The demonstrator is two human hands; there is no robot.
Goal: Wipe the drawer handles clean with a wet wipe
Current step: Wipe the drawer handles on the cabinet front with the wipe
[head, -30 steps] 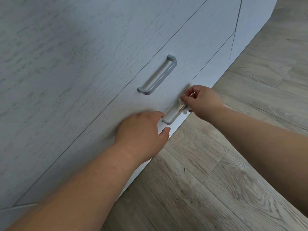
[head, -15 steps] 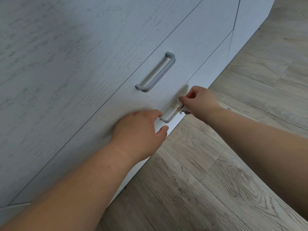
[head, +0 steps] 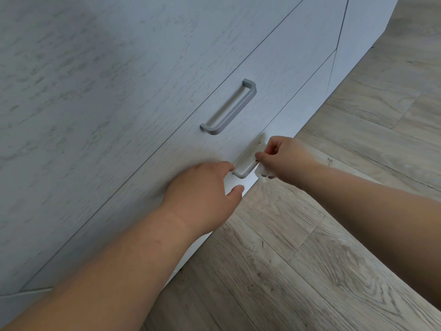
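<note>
The pale cabinet front [head: 100,96] fills the left, its bottom edge meeting bare wood floor [head: 334,235] that spreads to the right. The left hand [head: 205,187] lies loosely open against the lowest drawer beside the lower handle [head: 244,169]. The upper handle [head: 230,107] hangs free above. The right hand [head: 284,158] pinches a white wipe [head: 262,172] around the lower handle's far end

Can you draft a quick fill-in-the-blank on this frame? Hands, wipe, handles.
1. The white wet wipe is pinched by the ____ hand.
2. The wipe is at the ____ drawer handle, not the upper drawer handle.
3. The left hand rests on the drawer ____.
4. The floor looks like ____ planks.

Missing: right; lower; front; wood
</note>
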